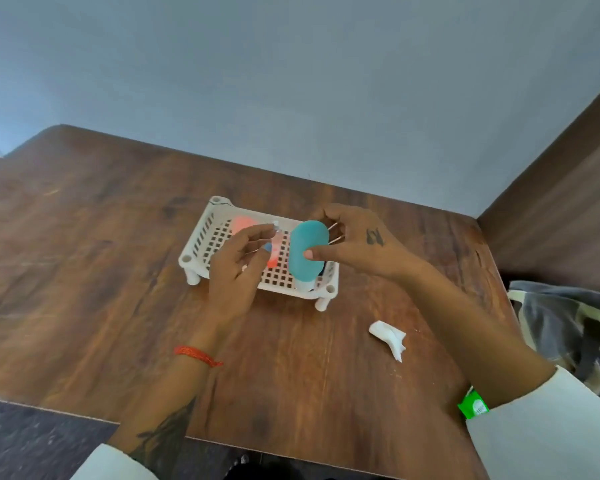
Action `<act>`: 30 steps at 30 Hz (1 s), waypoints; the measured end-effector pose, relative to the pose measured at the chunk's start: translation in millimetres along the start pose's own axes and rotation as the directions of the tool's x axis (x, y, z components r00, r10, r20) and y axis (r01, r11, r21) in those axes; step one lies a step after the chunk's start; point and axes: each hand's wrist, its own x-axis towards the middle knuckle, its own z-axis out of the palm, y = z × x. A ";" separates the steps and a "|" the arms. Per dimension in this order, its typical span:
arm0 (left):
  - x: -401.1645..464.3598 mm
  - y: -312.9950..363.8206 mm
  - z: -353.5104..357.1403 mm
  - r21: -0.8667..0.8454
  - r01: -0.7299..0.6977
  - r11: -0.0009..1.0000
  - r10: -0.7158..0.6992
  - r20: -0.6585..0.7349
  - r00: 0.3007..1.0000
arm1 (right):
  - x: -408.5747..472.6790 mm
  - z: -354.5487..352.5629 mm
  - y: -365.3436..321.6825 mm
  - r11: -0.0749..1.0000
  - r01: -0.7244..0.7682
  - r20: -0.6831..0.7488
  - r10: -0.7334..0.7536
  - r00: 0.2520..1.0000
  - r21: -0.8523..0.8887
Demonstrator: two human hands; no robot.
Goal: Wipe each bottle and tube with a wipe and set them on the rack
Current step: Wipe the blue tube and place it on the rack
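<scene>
Teal bottle (pixel 307 252) hangs cap-down over the white rack (pixel 201 237), pinched by the right hand (pixel 357 247). Over the rack too, the left hand (pixel 236 271) pinches a small clear bottle (pixel 276 233); its fingers (pixel 257 233) are curled. A crumpled wipe (pixel 388 337) lies right of the rack on the table (pixel 84 254).

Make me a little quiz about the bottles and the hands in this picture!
1. True or false: the right hand holds the teal bottle over the white rack.
2. Where is the crumpled wipe? A) in the rack B) on the table, near the right arm C) in the left hand
3. Fill in: the bottle lying in the rack behind the left hand is ____ in colour.

Key: 1 true. 2 B: it lies on the wooden table. 3 orange: the orange bottle.
</scene>
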 end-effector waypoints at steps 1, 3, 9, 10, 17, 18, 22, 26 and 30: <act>4.1 -3.4 -10.2 0.003 0.007 1.000 -0.007 -0.020 1.000 | 8.8 3.4 -6.4 1.000 0.015 0.006 -0.015 1.000 -0.008; 13.3 -12.4 -28.7 0.006 0.024 1.000 -0.023 -0.056 0.998 | 27.3 11.0 -18.6 0.999 0.040 0.010 -0.040 0.999 -0.027; 37.3 -34.2 -69.7 0.084 0.055 0.995 -0.047 -0.090 0.995 | 79.2 33.9 -48.7 0.993 0.114 -0.056 -0.115 0.992 -0.020; 41.2 -36.6 -75.6 0.108 0.051 0.993 -0.040 -0.101 0.994 | 89.5 39.1 -51.2 0.991 0.129 -0.067 -0.130 0.989 -0.017; 56.8 -52.3 -92.5 0.056 0.153 0.987 -0.145 -0.127 0.981 | 150.2 89.4 -27.0 0.973 0.181 -0.018 -0.185 0.983 -0.145; 58.0 -55.0 -94.2 0.071 0.176 0.982 -0.166 -0.123 0.978 | 155.4 96.0 -21.2 0.971 0.173 0.003 -0.175 0.985 -0.166; 61.2 -60.7 -94.9 0.083 0.220 0.972 -0.210 -0.110 0.971 | 164.8 113.2 -3.4 0.954 0.152 0.078 -0.136 0.988 -0.260; 64.6 -66.8 -95.9 0.092 0.248 0.964 -0.238 -0.107 0.965 | 168.4 122.0 2.3 0.947 0.128 0.120 -0.096 0.988 -0.296; 65.5 -71.5 -96.3 0.117 0.272 0.955 -0.261 -0.100 0.960 | 168.0 126.8 3.6 0.942 0.096 0.154 -0.047 0.987 -0.322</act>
